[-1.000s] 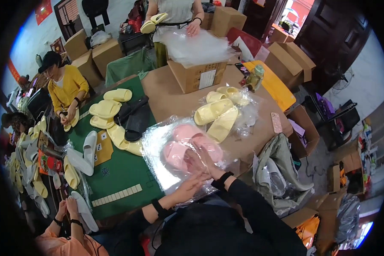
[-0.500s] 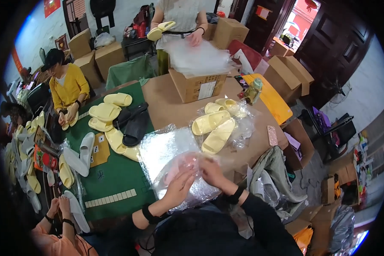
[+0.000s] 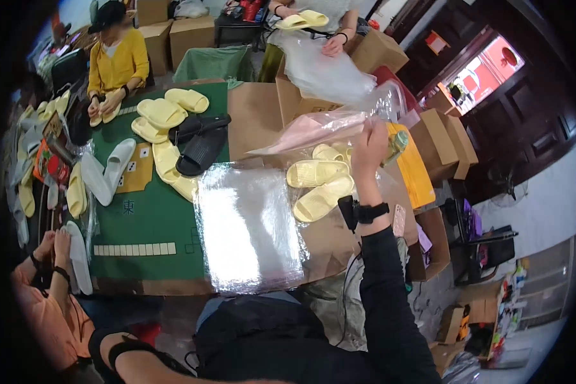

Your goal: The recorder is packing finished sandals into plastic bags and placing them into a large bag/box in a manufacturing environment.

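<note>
My right hand (image 3: 370, 150) is raised over the table's right side, fingers closed on the edge of a clear plastic bag (image 3: 320, 131). A pink item, which looks like a slipper, shows inside the bag, blurred by the plastic. The bag stretches leftward from my fingers, above several yellow slippers (image 3: 323, 200). My left forearm (image 3: 144, 361) crosses the lower left edge, and its hand lies outside the picture. Directly in front of me lies a shiny stack of clear plastic bags (image 3: 246, 227).
Black slippers (image 3: 201, 150) and more yellow slippers (image 3: 162, 113) lie on the green mat (image 3: 160, 217). A person across the table holds yellow slippers beside a box (image 3: 291, 99). Two others work at left. A green bottle (image 3: 397, 144) and a phone (image 3: 399, 221) are at right.
My right hand has carried the bag from above the stack forward and to the right. My left hand has let go of it and dropped out of view. The view has shifted.
</note>
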Tool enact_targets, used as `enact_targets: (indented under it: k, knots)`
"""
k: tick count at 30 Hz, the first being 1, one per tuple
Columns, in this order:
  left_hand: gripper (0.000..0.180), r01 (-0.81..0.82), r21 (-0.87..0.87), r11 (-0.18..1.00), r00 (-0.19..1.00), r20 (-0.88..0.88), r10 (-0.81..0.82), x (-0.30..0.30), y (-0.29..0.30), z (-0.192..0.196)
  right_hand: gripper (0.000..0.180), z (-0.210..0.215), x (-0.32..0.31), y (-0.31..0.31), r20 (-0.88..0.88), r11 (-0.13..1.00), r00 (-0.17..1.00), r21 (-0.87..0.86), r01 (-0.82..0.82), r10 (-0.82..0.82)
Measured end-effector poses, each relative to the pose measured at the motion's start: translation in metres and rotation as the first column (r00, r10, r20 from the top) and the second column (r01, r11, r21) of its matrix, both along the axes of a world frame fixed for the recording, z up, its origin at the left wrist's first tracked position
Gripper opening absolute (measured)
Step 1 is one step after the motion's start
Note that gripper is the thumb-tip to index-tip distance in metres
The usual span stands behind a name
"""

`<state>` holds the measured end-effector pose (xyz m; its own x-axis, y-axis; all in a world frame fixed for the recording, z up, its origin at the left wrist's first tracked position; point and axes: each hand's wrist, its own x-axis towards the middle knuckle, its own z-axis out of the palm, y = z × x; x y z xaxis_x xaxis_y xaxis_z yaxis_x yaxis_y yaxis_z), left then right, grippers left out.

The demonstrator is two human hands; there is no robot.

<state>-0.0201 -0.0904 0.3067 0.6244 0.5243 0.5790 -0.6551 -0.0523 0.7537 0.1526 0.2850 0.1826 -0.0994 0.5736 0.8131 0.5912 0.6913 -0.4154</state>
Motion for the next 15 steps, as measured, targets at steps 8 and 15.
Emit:
enact_targets:
  k: [8, 15]
  knots:
    - [0.096, -0.201, 0.055, 0.978, 0.963, 0.196, 0.187, 0.019, -0.035, 0.01, 0.016, -0.155, 0.037, 0.007, 0.623, 0.938, 0.726, 0.033, 0.346, -0.29]
    - [0.097, -0.16, -0.145, 0.976, 0.954, 0.232, 0.19, 0.04, -0.025, 0.033, 0.022, -0.188, 0.035, 0.014, 0.682, 0.822, 0.666, -0.167, 0.544, -0.302]
